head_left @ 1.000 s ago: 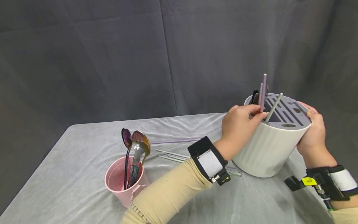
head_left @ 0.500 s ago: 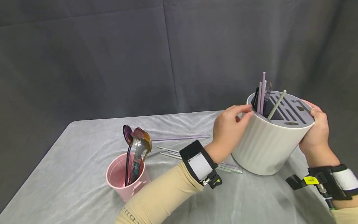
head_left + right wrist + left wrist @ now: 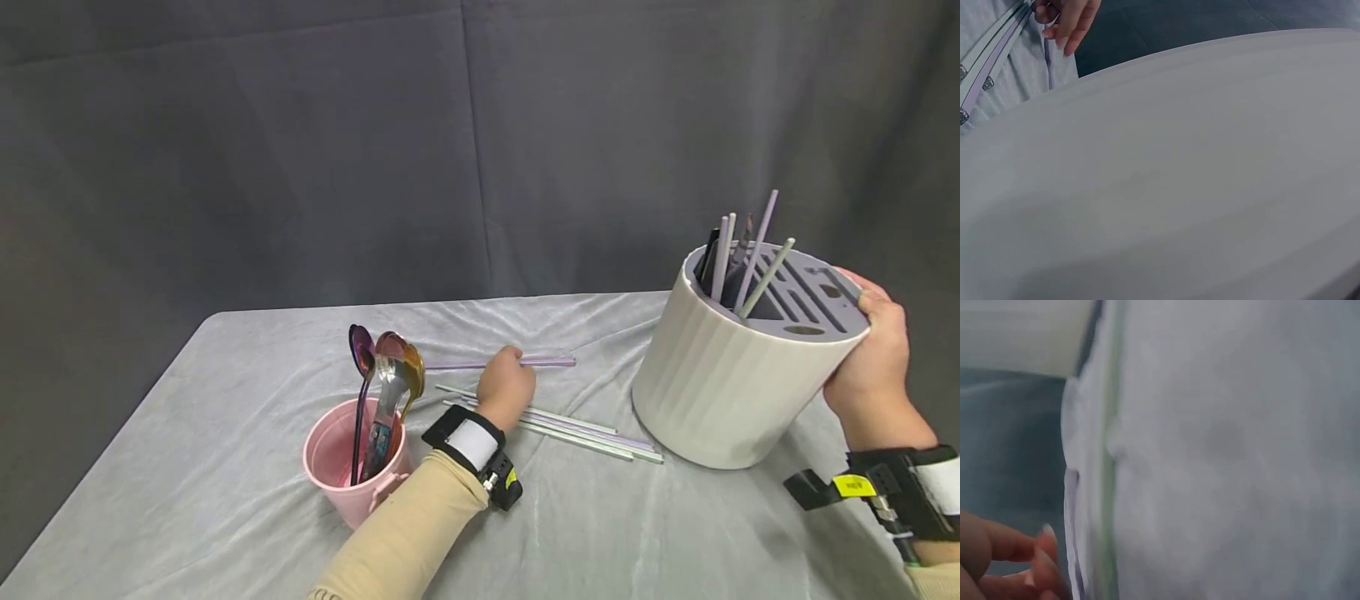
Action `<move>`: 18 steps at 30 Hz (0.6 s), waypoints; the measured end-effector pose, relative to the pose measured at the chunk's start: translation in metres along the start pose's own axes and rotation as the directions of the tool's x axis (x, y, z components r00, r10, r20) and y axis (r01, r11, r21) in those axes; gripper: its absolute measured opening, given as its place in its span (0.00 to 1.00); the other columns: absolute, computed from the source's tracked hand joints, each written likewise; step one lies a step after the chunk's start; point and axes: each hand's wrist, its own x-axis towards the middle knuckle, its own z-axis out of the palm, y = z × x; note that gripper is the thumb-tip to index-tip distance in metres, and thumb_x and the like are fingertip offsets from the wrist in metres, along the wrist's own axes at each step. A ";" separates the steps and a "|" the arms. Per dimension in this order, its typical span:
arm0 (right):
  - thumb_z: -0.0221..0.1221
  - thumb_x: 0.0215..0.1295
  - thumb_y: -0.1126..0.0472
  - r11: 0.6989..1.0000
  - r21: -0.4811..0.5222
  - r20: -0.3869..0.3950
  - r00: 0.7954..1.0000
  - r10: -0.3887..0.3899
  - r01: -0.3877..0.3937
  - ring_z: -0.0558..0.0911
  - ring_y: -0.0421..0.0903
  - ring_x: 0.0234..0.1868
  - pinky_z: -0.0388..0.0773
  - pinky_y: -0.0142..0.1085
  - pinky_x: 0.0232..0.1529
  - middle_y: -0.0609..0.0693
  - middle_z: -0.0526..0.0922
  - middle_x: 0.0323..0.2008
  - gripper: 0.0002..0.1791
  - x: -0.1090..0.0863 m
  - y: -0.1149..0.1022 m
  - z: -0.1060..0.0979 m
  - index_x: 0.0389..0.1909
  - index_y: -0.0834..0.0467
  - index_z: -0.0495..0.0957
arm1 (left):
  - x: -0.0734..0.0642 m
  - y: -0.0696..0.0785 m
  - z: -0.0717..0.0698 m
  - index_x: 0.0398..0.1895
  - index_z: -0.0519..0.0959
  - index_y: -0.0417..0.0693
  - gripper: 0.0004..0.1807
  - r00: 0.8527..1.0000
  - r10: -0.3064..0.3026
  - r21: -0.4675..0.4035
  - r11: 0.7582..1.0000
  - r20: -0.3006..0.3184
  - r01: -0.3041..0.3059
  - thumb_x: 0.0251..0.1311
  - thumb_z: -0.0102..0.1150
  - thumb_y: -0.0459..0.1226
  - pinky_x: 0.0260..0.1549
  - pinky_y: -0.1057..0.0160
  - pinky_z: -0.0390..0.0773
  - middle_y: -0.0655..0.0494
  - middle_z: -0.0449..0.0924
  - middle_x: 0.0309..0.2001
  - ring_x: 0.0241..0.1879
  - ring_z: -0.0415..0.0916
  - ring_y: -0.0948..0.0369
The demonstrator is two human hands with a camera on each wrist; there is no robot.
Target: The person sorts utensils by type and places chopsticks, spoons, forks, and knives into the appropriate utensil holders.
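Observation:
My left hand [image 3: 506,385] is over a pair of purple chopsticks [image 3: 553,362] at the back of the table. Its fingers are loosely bent beside them in the left wrist view, and I see no clear grip. My right hand [image 3: 873,358] holds the far right side of a white ribbed utensil holder [image 3: 727,383], thumb at the rim; the holder is tilted. Purple and pale green chopsticks [image 3: 759,250] and dark-handled utensils stand in its large opening. More green and purple chopsticks [image 3: 592,433] lie loose between the holder and my left hand.
A pink bucket [image 3: 322,458] stands left of my left forearm, with several spoons [image 3: 412,371] and a fork-like silver utensil in it. The table [image 3: 225,400] has a wrinkled grey cloth. A dark curtain [image 3: 300,167] hangs behind its back edge.
My left hand has let go of a purple chopstick in the holder and moved left to the chopsticks at the back. That chopstick now leans right. My right hand still holds the holder.

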 end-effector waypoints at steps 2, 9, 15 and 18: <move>0.32 0.74 0.62 1.000 0.007 -0.006 1.000 0.007 -0.007 0.85 0.43 0.42 0.79 0.26 0.41 0.54 0.81 0.45 0.20 -0.001 -0.002 -0.001 0.49 0.64 0.73 | 0.002 -0.002 0.002 0.48 0.80 0.41 0.15 1.000 0.014 0.115 0.993 0.004 -0.014 0.58 0.53 0.31 0.36 0.53 0.79 0.45 0.84 0.42 0.43 0.81 0.47; 0.35 0.73 0.65 0.994 0.106 -0.002 0.999 0.032 -0.032 0.85 0.45 0.42 0.80 0.28 0.41 0.56 0.82 0.44 0.18 -0.004 -0.004 -0.004 0.48 0.66 0.72 | 0.006 0.006 0.011 0.49 0.78 0.42 0.13 0.993 -0.090 0.368 0.928 0.075 0.057 0.63 0.53 0.34 0.35 0.51 0.80 0.44 0.83 0.43 0.41 0.82 0.49; 0.32 0.74 0.62 1.000 0.018 -0.004 1.000 0.014 -0.014 0.85 0.43 0.43 0.79 0.27 0.41 0.55 0.81 0.45 0.20 -0.007 -0.005 -0.002 0.50 0.65 0.71 | 0.004 0.012 0.011 0.58 0.73 0.43 0.18 0.980 -0.154 0.389 0.916 0.126 0.094 0.66 0.50 0.38 0.40 0.49 0.78 0.43 0.83 0.44 0.42 0.81 0.48; 0.32 0.74 0.63 0.998 0.049 0.021 0.999 0.035 -0.036 0.85 0.44 0.43 0.79 0.28 0.42 0.55 0.81 0.45 0.20 -0.007 -0.005 0.000 0.49 0.65 0.72 | 0.004 0.010 0.010 0.53 0.77 0.41 0.15 0.982 -0.142 0.404 0.911 0.124 0.081 0.67 0.49 0.36 0.38 0.50 0.79 0.43 0.83 0.42 0.41 0.82 0.49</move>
